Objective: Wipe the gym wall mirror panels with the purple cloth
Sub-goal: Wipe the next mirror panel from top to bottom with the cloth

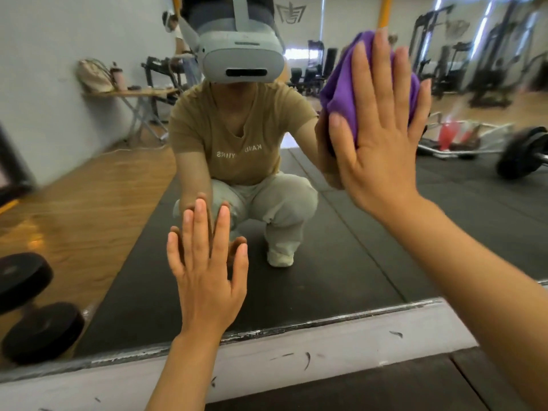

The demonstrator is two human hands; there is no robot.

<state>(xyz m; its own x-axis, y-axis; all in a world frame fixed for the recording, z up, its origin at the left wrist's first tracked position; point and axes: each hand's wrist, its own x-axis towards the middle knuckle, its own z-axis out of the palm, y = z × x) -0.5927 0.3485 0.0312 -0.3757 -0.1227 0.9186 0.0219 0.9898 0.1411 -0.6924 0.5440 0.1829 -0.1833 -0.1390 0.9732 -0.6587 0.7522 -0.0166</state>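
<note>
I see my right hand [382,149], fingers straight and spread, pressing the bunched purple cloth [347,96] flat against the mirror [341,232], high on the right. My left hand [204,277] lies open with its fingertips on the glass lower down. A dumbbell [35,307] sits at the left, and a scuffed white ledge [296,348] runs under the mirror.

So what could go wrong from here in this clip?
1. The bare left hand rests flat on the mirror, so it may leave prints on the glass.
2. The right hand presses the bunched purple cloth with straight fingers, no real grip, so it could slip out.
3. The dumbbell lies close on the left, near the crouched person.
</note>
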